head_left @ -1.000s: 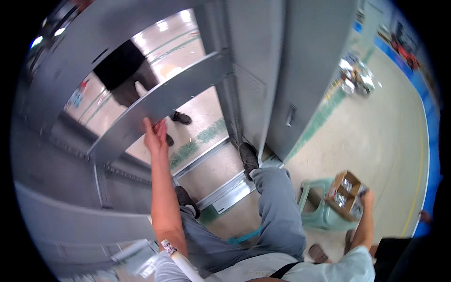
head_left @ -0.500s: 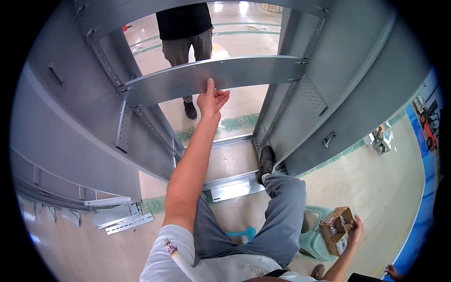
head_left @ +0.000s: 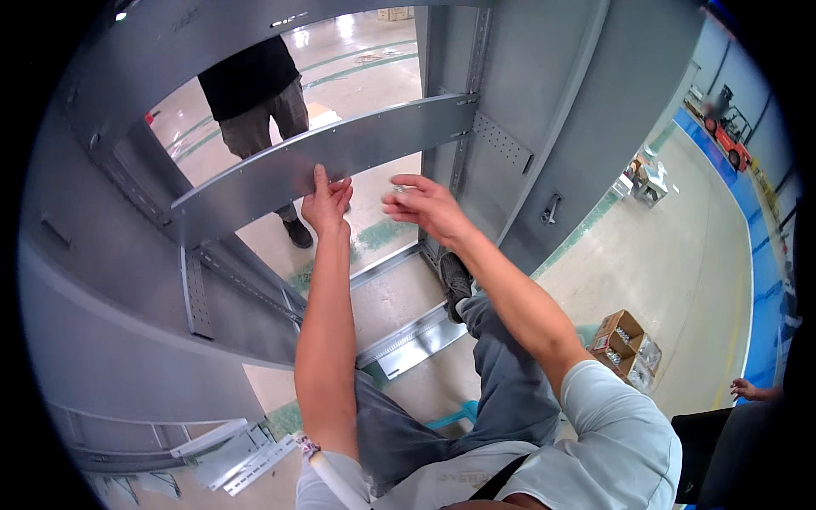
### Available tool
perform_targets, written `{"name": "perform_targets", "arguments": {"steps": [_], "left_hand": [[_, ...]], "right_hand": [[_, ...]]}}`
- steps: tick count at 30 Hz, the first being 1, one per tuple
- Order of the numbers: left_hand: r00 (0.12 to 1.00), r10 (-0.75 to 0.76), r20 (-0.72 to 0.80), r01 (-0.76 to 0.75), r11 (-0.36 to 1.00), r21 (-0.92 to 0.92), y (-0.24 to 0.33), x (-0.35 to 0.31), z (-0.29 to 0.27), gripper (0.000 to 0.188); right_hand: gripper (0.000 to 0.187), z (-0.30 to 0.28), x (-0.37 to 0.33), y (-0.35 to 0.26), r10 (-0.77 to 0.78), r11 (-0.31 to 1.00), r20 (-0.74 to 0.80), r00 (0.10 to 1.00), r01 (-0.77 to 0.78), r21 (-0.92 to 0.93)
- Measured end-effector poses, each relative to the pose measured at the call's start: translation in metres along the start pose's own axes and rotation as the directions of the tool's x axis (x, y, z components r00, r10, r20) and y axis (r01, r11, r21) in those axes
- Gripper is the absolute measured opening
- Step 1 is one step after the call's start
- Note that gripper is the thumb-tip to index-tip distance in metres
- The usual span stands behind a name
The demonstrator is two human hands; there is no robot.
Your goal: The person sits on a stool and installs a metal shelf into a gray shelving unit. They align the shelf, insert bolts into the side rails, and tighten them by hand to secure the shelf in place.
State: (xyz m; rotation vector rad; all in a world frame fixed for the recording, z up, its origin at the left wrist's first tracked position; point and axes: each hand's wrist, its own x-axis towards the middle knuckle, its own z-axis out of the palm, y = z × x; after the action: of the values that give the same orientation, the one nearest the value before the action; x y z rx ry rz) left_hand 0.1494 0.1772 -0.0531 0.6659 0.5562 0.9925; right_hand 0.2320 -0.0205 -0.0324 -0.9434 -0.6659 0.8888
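A long grey metal crosspiece spans the open frame of a grey metal cabinet in front of me. My left hand is closed at its lower edge, thumb against the face and fingers curled beneath. Just to the right, my right hand is raised below the crosspiece, apart from it. Its fingers pinch something small and silvery, like metal hardware, too small to name exactly. Perforated brackets show on the cabinet's inner sides.
A cardboard box of small metal hardware stands at my right. Loose metal strips lie on the floor at left. Beyond the crosspiece stands a person; another person's hand shows at far right. A red forklift is in the distance.
My right hand has come from the cardboard box up to near the crosspiece, with a small silvery piece in its fingers. My left hand stays at the crosspiece. The view has turned right.
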Motion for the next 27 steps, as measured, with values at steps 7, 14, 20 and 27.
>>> {"name": "perform_targets", "arguments": {"steps": [7,14,20,27], "left_hand": [[1.000,0.013,-0.014,-0.011,0.991,0.133,0.000,-0.020,0.000,0.045],[0.985,0.164,-0.046,-0.151,0.966,0.210,-0.006,-0.001,-0.001,0.051],[0.981,0.182,-0.063,-0.164,0.961,0.222,-0.010,0.008,-0.002,0.053],[0.967,0.254,-0.034,-0.239,0.943,0.233,-0.009,0.005,-0.002,0.048]], "right_hand": [[0.028,0.021,0.046,0.059,-0.067,0.996,-0.079,0.995,0.072,0.061],[0.022,0.047,0.054,0.051,-0.181,0.970,-0.055,0.982,0.169,-0.175],[0.023,0.042,0.058,0.059,-0.362,0.870,0.032,0.932,0.350,-0.346],[0.030,0.050,0.049,0.053,-0.540,0.510,0.151,0.828,0.465,-0.724]]}}
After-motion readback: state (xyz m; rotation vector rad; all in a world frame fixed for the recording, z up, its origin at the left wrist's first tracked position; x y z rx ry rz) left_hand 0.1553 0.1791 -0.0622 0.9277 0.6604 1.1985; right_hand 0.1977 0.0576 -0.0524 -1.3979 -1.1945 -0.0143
